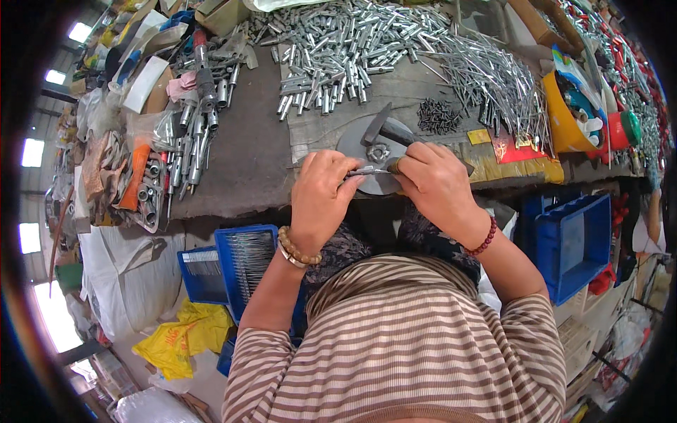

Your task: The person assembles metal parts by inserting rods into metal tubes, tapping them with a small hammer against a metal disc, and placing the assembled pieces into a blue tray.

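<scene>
"Where's the slim metal rod (369, 170)?"

"Frame centre, lying left to right. The left hand (323, 185) pinches one end, the right hand (437, 182) closes on the other; neither is clearly nearer."

"And around it?"

"Front edge of the worktop (247, 155) just below, round disc (350, 144) underneath, hammer (397, 132) above, silver tubes (338, 63) heaped upper centre."
</scene>
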`<action>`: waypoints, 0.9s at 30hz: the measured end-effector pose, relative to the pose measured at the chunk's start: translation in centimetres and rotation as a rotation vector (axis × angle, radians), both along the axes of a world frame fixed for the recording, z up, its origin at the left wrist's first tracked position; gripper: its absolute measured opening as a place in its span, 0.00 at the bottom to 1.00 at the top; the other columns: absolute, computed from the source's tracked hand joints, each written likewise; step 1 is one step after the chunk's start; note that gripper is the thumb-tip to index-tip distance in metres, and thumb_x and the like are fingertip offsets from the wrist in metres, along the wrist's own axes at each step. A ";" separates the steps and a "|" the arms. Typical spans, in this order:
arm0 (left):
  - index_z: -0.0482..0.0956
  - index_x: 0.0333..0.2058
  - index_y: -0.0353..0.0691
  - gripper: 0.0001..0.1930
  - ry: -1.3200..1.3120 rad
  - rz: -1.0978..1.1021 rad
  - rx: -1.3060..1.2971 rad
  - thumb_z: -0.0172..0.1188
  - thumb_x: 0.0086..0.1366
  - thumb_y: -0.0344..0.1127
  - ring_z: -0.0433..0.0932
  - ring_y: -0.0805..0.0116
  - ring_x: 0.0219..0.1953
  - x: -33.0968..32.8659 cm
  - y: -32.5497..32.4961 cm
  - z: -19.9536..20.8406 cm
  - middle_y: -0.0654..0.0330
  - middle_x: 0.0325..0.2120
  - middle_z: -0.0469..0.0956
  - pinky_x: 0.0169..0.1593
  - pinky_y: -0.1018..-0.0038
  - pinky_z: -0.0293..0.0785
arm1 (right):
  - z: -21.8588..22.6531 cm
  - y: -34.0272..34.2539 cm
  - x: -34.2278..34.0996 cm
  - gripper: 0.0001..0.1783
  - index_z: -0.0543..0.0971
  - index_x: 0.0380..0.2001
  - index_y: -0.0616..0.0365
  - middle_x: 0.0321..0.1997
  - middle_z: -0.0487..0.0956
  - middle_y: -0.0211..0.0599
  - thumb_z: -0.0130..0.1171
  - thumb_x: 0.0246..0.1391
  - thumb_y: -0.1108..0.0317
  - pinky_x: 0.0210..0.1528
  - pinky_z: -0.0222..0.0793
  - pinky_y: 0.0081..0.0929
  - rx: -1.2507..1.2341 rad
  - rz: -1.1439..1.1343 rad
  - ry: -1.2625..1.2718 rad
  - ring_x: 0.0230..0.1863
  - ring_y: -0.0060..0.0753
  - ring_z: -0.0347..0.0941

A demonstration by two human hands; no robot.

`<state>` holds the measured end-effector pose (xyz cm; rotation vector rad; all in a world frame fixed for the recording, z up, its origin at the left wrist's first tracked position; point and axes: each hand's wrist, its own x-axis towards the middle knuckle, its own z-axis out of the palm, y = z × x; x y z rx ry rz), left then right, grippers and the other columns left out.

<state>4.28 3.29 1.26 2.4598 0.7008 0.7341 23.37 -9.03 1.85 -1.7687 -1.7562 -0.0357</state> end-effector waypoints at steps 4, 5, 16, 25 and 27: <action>0.87 0.39 0.41 0.08 -0.015 0.004 -0.002 0.70 0.61 0.30 0.78 0.56 0.43 0.4 0.2 -0.3 0.59 0.37 0.80 0.48 0.63 0.75 | -0.1 0.1 0.3 0.10 0.78 0.31 0.54 0.34 0.74 0.35 0.70 0.46 0.74 0.45 0.72 0.41 0.007 0.005 -0.015 0.41 0.43 0.76; 0.87 0.39 0.41 0.07 -0.018 0.001 -0.012 0.70 0.61 0.29 0.78 0.56 0.43 0.5 0.3 -0.4 0.58 0.36 0.80 0.48 0.63 0.75 | -0.2 0.2 0.3 0.10 0.78 0.31 0.55 0.34 0.74 0.35 0.70 0.46 0.74 0.45 0.73 0.41 0.010 0.008 -0.007 0.41 0.43 0.76; 0.88 0.37 0.40 0.07 -0.095 -0.034 -0.093 0.72 0.58 0.27 0.77 0.60 0.40 0.2 0.4 -1.2 0.60 0.33 0.79 0.45 0.66 0.73 | -0.6 1.0 0.8 0.08 0.81 0.31 0.57 0.35 0.77 0.37 0.70 0.46 0.73 0.46 0.73 0.44 -0.041 0.048 0.115 0.43 0.48 0.78; 0.88 0.37 0.39 0.08 -0.097 -0.039 -0.107 0.72 0.58 0.25 0.77 0.59 0.40 0.1 -0.2 -1.0 0.59 0.33 0.78 0.45 0.67 0.72 | 0.1 -0.2 1.9 0.09 0.82 0.31 0.56 0.34 0.77 0.37 0.72 0.45 0.71 0.45 0.75 0.43 -0.013 -0.025 0.139 0.42 0.47 0.77; 0.88 0.37 0.39 0.08 -0.096 -0.032 -0.100 0.72 0.58 0.25 0.78 0.59 0.40 0.1 -0.4 -0.8 0.59 0.33 0.78 0.45 0.67 0.73 | 0.2 -0.6 4.4 0.09 0.82 0.32 0.56 0.36 0.78 0.37 0.72 0.47 0.71 0.46 0.75 0.42 0.037 -0.285 0.053 0.44 0.47 0.78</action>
